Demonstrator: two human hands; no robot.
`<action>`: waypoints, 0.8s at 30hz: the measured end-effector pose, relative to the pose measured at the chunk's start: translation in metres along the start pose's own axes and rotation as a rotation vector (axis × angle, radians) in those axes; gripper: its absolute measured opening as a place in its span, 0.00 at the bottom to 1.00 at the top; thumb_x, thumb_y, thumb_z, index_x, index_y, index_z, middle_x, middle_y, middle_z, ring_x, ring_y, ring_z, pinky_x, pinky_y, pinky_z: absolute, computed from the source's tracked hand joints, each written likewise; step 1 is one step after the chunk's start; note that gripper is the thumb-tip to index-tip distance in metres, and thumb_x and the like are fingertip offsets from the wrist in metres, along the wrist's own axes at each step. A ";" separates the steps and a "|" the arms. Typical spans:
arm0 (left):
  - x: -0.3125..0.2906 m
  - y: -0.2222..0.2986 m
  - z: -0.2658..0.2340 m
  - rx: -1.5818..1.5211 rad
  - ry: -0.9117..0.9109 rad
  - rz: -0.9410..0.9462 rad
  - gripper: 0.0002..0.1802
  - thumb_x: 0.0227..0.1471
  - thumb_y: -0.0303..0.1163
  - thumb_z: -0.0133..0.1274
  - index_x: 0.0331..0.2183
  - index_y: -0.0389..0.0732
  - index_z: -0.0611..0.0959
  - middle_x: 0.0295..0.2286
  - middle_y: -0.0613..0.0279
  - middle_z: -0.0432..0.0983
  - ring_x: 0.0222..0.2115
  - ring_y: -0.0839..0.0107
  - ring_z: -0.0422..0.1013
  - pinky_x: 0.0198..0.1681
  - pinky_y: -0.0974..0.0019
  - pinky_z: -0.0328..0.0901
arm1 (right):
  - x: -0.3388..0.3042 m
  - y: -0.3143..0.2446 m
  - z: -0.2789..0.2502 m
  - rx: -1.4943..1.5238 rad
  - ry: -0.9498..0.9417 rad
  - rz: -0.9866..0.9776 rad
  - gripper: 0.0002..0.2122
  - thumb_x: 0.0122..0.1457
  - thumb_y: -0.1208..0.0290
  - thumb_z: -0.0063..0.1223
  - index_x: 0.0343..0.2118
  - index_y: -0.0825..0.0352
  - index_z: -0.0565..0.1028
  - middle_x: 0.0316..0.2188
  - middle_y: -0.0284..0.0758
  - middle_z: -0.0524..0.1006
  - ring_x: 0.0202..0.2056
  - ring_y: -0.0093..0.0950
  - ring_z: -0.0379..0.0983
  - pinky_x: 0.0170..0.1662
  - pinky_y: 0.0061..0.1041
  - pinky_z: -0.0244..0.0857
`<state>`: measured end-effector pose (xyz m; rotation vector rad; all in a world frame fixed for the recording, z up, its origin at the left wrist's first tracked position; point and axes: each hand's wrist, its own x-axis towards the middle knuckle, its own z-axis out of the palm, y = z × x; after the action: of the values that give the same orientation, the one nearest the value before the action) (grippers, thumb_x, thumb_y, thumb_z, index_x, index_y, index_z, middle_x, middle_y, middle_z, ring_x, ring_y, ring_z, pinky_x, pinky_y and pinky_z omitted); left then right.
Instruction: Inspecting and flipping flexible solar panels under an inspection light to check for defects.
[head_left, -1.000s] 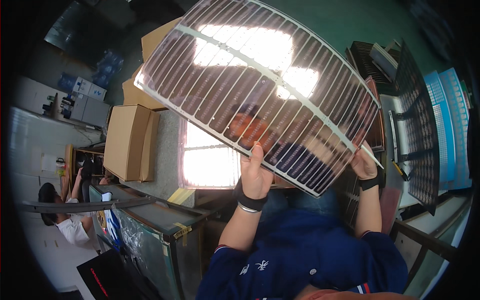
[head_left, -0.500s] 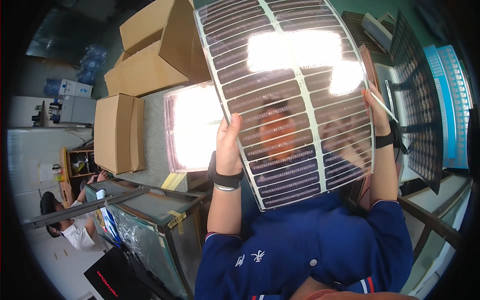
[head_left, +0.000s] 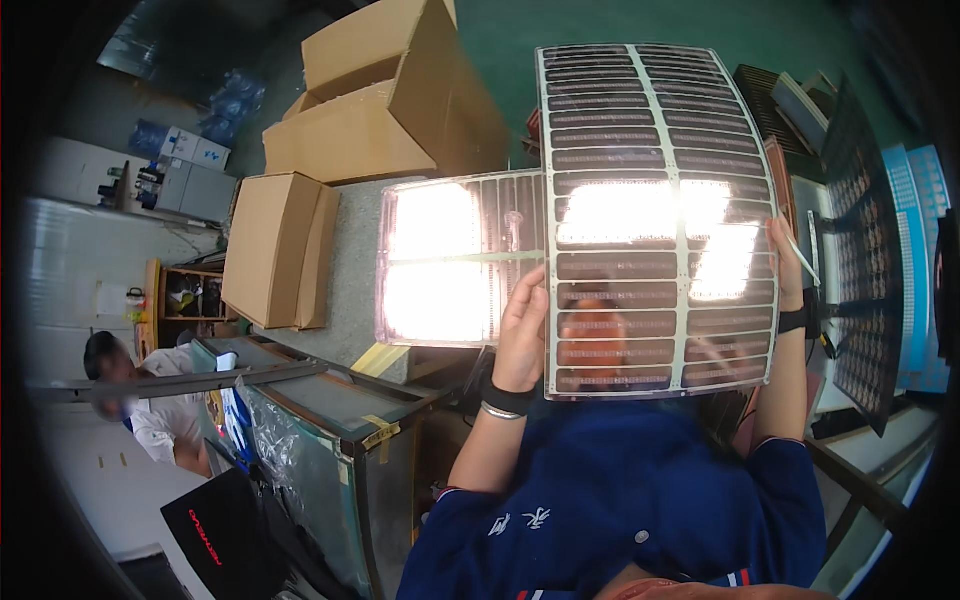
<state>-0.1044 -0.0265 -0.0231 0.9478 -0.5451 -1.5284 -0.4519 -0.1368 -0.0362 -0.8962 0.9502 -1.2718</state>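
Note:
A large glossy panel (head_left: 668,330), with two columns of dark strips between pale bars, is held up before my chest. My left hand (head_left: 521,335) grips its left edge low down, fingertips against the rim. My right hand (head_left: 787,262) is closed on the right edge, its fingers partly hidden by the panel. A thin white pen-like stick (head_left: 804,260) pokes out beside the right hand. Bright light patches and a reflection lie on the panel's surface. Left of it, a similar shiny panel or stack (head_left: 510,220) lies on a grey surface, partly covered by the held panel.
An open cardboard box (head_left: 370,130) and a smaller carton (head_left: 280,250) stand at the left. To the right are a dark perforated sheet (head_left: 862,260) and blue sheets (head_left: 915,250). A metal-framed bench (head_left: 330,400) is near left. Another person (head_left: 165,420) works at the far left.
The panel has come down and to the right, and its tilt has straightened. Both hands moved with it, still on its edges. More of the panel lying at the left now shows.

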 end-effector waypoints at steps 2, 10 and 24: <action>-0.001 0.005 0.007 -0.006 0.008 0.014 0.20 0.58 0.36 0.38 0.50 0.37 0.64 0.44 0.59 0.67 0.44 0.74 0.64 0.48 0.71 0.60 | 0.001 0.000 0.003 -0.012 -0.014 -0.003 0.15 0.62 0.67 0.35 0.49 0.68 0.63 0.34 0.29 0.71 0.35 0.15 0.68 0.36 0.12 0.63; -0.001 0.006 0.007 0.082 0.056 0.061 0.20 0.59 0.37 0.37 0.50 0.37 0.65 0.42 0.61 0.68 0.43 0.78 0.64 0.46 0.74 0.59 | 0.005 0.007 -0.014 0.160 -0.203 0.043 0.16 0.62 0.68 0.32 0.52 0.69 0.61 0.42 0.36 0.71 0.41 0.20 0.70 0.41 0.17 0.67; 0.003 0.007 0.001 0.246 0.151 0.168 0.20 0.59 0.36 0.36 0.48 0.32 0.67 0.38 0.58 0.71 0.38 0.77 0.66 0.42 0.75 0.61 | 0.011 0.005 0.006 0.192 -0.122 0.079 0.18 0.62 0.66 0.33 0.53 0.70 0.60 0.48 0.36 0.67 0.49 0.22 0.64 0.51 0.19 0.58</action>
<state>-0.1012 -0.0313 -0.0179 1.1650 -0.6961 -1.2475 -0.4438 -0.1470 -0.0393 -0.7698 0.7465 -1.2042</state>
